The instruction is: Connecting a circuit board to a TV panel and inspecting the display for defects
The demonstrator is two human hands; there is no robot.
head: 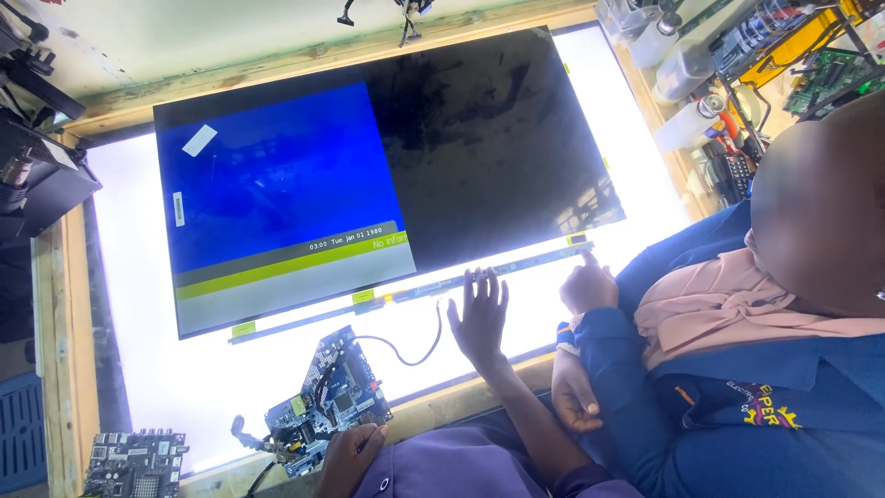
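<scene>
Nearest the camera, at six o'clock, the left hand rests with fingers curled on the table edge, touching the lower corner of a blue circuit board. At centre, the right hand lies open, fingers spread, fingertips on the thin strip along the screen panel's lower edge. At three o'clock a co-worker's hand points one finger at that strip.
</scene>
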